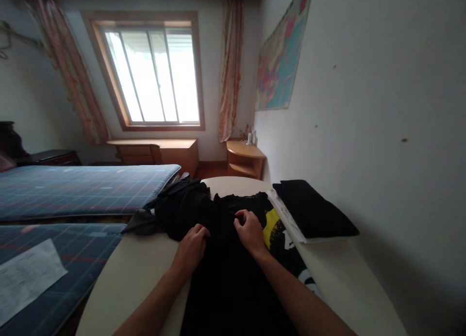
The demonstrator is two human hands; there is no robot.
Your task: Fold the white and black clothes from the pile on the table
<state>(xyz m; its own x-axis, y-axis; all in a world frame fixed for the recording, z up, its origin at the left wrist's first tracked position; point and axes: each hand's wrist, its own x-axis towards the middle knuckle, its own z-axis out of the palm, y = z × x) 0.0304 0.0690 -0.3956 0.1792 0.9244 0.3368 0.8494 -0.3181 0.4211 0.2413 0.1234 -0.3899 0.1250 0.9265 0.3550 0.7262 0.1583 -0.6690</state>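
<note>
A black T-shirt [233,287] with a yellow and white print [271,224] lies on a round pale table [138,273], partly folded over so plain black cloth covers much of it. At its left edge my left hand [192,243] is closed on the cloth, fingertips curled against it. My right hand [250,230] pinches the black fabric between thumb and bent fingers near the upper part, beside the yellow print. Just beyond my left hand, a rumpled heap of dark clothes [178,202] touches the shirt.
A folded black garment [315,207] rests on white plastic packaging [286,214] at the table's right, near the wall. Beds with blue plaid mattresses [83,190] stand on the left, one bearing a sheet of paper [31,277]. A corner shelf [245,151] and low desk [178,154] are beyond.
</note>
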